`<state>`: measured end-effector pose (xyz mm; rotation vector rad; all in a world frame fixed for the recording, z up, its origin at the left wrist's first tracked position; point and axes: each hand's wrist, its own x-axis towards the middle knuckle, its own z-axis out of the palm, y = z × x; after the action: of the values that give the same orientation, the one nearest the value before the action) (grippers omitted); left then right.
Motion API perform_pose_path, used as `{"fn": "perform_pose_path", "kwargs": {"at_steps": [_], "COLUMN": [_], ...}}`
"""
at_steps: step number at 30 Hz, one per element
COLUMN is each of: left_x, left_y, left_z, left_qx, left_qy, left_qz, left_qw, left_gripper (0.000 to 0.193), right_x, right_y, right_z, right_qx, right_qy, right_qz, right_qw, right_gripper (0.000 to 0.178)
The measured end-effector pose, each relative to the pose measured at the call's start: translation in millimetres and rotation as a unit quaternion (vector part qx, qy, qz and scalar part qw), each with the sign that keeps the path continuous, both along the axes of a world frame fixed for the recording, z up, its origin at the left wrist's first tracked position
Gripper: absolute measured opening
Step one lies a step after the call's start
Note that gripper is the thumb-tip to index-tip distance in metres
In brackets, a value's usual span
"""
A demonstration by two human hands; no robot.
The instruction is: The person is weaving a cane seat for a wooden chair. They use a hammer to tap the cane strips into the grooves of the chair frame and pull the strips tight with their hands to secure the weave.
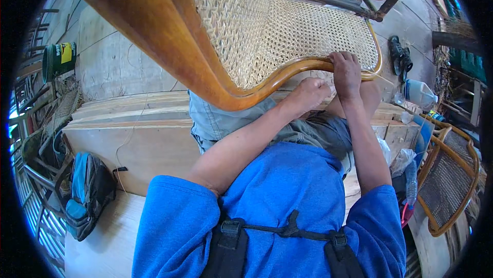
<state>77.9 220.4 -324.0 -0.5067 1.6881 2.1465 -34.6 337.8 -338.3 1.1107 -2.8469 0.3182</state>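
A chair with a woven cane seat and back [308, 26] lies tilted across my lap. Its glossy orange-brown frame [267, 89] curves along the near edge of the weave. My right hand [347, 74] is closed over this frame at the right, with its fingers curled onto the top. Just below and left of it, my left hand [311, 92] is a closed fist by the underside of the frame. Something pale shows at its fingertips, too small to name. A thin loose strand [379, 76] sticks out at the frame's right end.
I sit on a wooden bench [128, 124]. To the left are a green bucket [60, 61] and a blue-black backpack [88, 196]. At the right are dark sandals [400, 56], a plastic jug [421, 94], a plastic bottle [411, 180] and another woven cane piece [447, 175].
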Motion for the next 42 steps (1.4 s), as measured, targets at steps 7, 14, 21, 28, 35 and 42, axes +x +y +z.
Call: {"fn": "perform_pose_path", "kwargs": {"at_steps": [7, 14, 21, 28, 35, 42], "left_x": [0, 0, -3, -2, -11, -11], "left_y": [2, 2, -1, -11, -14, -14], "left_z": [-9, -11, -8, -15, -7, -6], "left_qx": [-0.035, -0.032, -0.049, 0.273, 0.468, 0.523], "left_qy": [0.014, -0.004, -0.027, -0.161, -0.154, -0.116], "left_qz": [-0.015, -0.022, -0.045, 0.063, 0.16, 0.172], "left_qw": [0.999, 0.999, 0.997, 0.946, 0.856, 0.827], "left_gripper": [0.035, 0.032, 0.034, 0.047, 0.077, 0.089], "right_x": [-6, -31, -26, -43, 9, 45], "right_y": [-1, -5, -1, -1, 11, 2], "right_z": [2, 0, 1, 8, 75, 97], "right_qx": [0.016, -0.001, -0.031, -0.031, -0.059, -0.072], "right_qy": [-0.039, -0.172, -0.14, -0.157, -0.182, -0.209], "right_qz": [0.013, 0.018, 0.036, 0.076, -0.115, -0.075], "right_qw": [0.999, 0.985, 0.989, 0.984, 0.975, 0.972], "right_gripper": [0.011, 0.007, 0.006, 0.015, 0.016, 0.019]}}
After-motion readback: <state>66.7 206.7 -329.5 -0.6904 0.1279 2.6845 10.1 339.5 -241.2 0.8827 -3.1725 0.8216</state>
